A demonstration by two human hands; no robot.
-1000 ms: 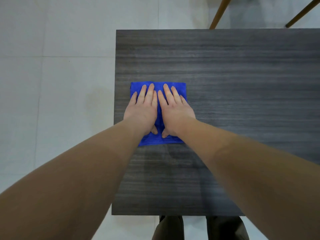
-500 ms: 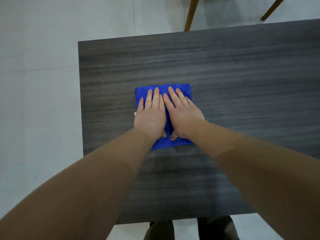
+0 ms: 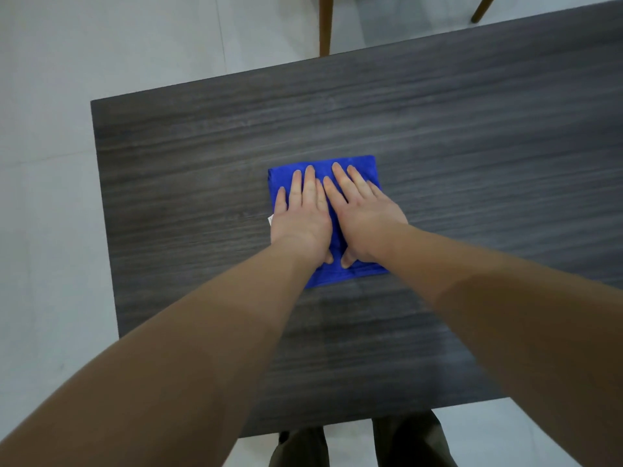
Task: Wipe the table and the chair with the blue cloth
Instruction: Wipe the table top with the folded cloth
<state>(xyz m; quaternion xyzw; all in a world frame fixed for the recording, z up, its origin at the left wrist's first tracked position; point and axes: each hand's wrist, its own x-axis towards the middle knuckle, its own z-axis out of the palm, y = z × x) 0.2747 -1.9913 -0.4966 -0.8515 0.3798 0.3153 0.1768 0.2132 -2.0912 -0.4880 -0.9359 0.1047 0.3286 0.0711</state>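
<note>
Blue microfibre-looking stuff, folded into a neat rectangle: that's the blue cloth, lying flat on the worktop a bit left of centre, well clear of every edge. It looks soft and light with no stiffness at all, so it probably goes wherever the palms push it and will bunch or unfold if only one corner gets dragged. A tiny white tag pokes out at its left edge.

The left hand and right hand are both spread flat on top of it, side by side and touching along the index fingers, fingers straight and pointing away from the person, thumbs tucked toward the near edge. Nothing is pinched or gripped; it's pure downward pressure. Best guess for handling: keep the palms over the middle and the fingertips near the far edge so the fold holds while it slides.

The worktop is dark grey wood-grain laminate, matte and smooth-looking, so the cloth should glide without snagging. There's nothing else on it in view. The left and near edges are visible; the right side runs out of frame.

Beyond the far edge two brown wooden chair legs stand on the pale tiled floor, so the chair is likely right there for later. Dark trousers show below the near edge.
</note>
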